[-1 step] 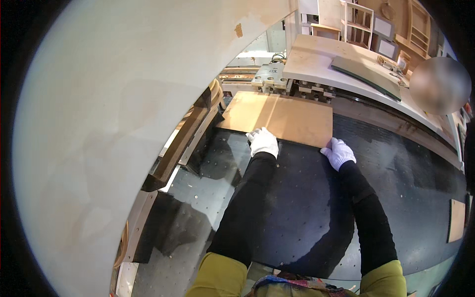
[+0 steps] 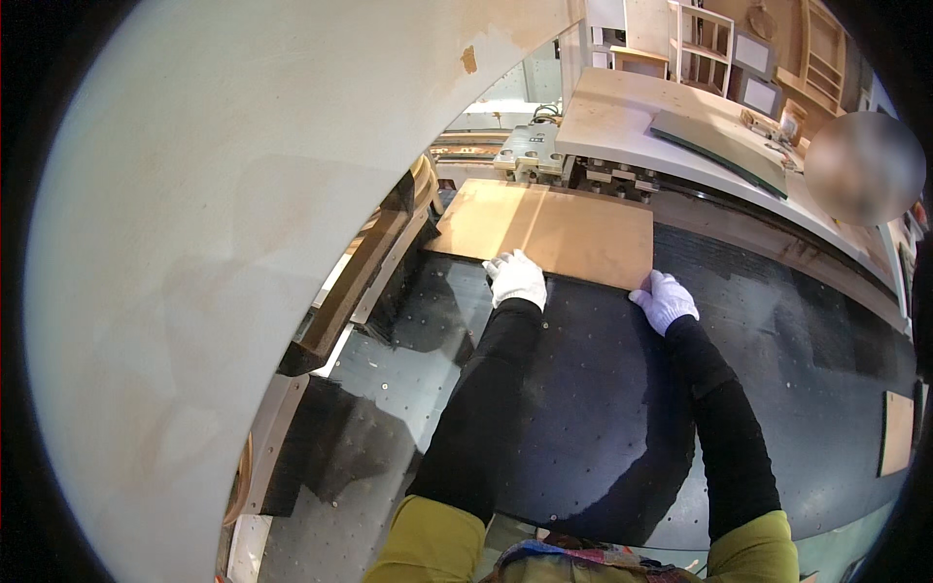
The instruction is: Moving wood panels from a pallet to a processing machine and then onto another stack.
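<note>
A flat tan wooden board (image 2: pixel 590 225) lies on the black machine bed at its far side. In a white work glove, my left hand (image 2: pixel 516 279) holds the board's near edge around the middle, fingers bent over it. My right hand (image 2: pixel 666 301), gloved the same way, grips the near right corner, with the thumb on the near edge and the fingers by the right side. The undersides of the fingers are hidden on both hands. Black sleeves cover both forearms, which reach forward over the bed.
The dotted black bed (image 2: pixel 603 389) spreads under my arms. A large pale machine cover (image 2: pixel 214 194) fills the left, beside a black brush strip (image 2: pixel 384 301). Metal clamps (image 2: pixel 533 151) stand behind the board. A dark panel (image 2: pixel 719 155) lies on the far table; a small board (image 2: pixel 896 433) is far right.
</note>
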The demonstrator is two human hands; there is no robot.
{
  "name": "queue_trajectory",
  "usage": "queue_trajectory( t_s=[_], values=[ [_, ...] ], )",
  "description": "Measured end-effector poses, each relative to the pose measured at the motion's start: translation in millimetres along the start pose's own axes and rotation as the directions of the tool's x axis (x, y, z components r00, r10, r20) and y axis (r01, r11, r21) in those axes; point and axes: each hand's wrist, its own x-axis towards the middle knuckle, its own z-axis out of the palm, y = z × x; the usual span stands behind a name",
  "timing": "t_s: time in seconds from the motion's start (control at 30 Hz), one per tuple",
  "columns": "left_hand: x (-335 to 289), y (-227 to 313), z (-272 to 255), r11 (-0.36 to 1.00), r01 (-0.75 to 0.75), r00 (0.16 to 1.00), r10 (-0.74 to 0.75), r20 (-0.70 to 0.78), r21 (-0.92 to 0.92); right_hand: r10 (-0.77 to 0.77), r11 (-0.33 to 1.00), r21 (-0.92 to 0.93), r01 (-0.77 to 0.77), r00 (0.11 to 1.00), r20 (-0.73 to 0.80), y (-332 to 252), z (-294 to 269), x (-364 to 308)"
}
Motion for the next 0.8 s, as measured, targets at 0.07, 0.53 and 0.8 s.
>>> queue_trajectory(
  t_s=[0.07,0.53,0.8],
  values=[
    [0.0,0.2,0.6,1.0,0.009,0.999,-0.009,-0.03,0.003,0.005,1.0,-0.016,-0.005,1.0,0.007,-0.1,-0.7,-0.3],
    [-0.7,1.3,-2.7,1.0,0.021,1.0,-0.021,-0.018,0.003,0.04,0.998,-0.045,-0.039,0.999,0.016,1.6,2.1,0.7],
    [-1.4,0.5,6.4,0.997,-0.003,0.989,0.015,-0.148,0.081,0.02,0.999,-0.04,-0.021,1.0,-0.021,4.2,3.9,-0.1]
  ],
)
